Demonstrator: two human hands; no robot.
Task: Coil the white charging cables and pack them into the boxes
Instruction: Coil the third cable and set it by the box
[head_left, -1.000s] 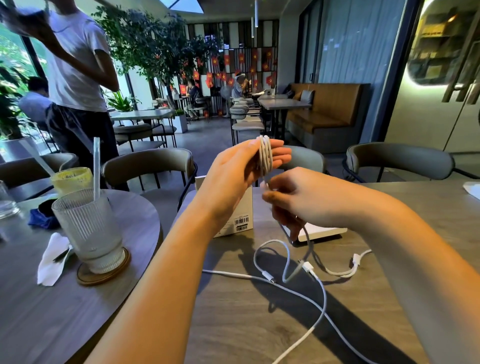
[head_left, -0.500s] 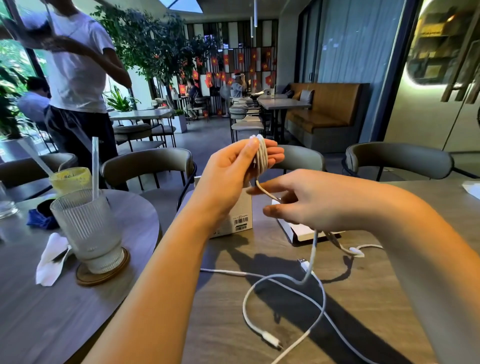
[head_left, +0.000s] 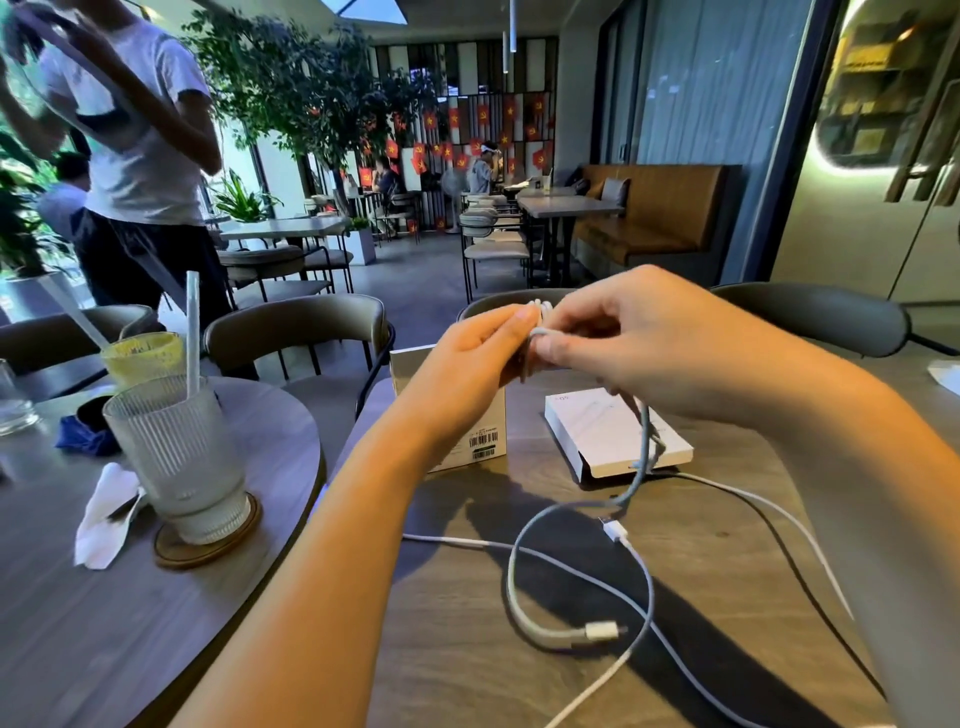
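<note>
My left hand (head_left: 467, 358) holds a small coil of white charging cable (head_left: 537, 325) above the table, mostly hidden between my fingers. My right hand (head_left: 613, 338) pinches the same cable right beside the coil. The cable's loose tail (head_left: 641, 467) hangs down from my right hand, loops on the table and ends in a plug (head_left: 602, 632). A second white cable (head_left: 779, 519) lies across the table, with a plug (head_left: 615, 531) near the loop. A white box with a barcode (head_left: 483, 436) stands behind my left hand. A flat white box (head_left: 597, 431) lies under my right hand.
A ribbed glass with a straw (head_left: 176, 452) stands on a coaster on the round table at left, beside a napkin (head_left: 104, 512). A person in a white shirt (head_left: 135, 156) stands at the back left. Grey chairs (head_left: 301, 327) line the table's far side.
My right hand rose from below the coil up to it, carrying the cable with it. The tail slid across the table, its plug ending near the front.
</note>
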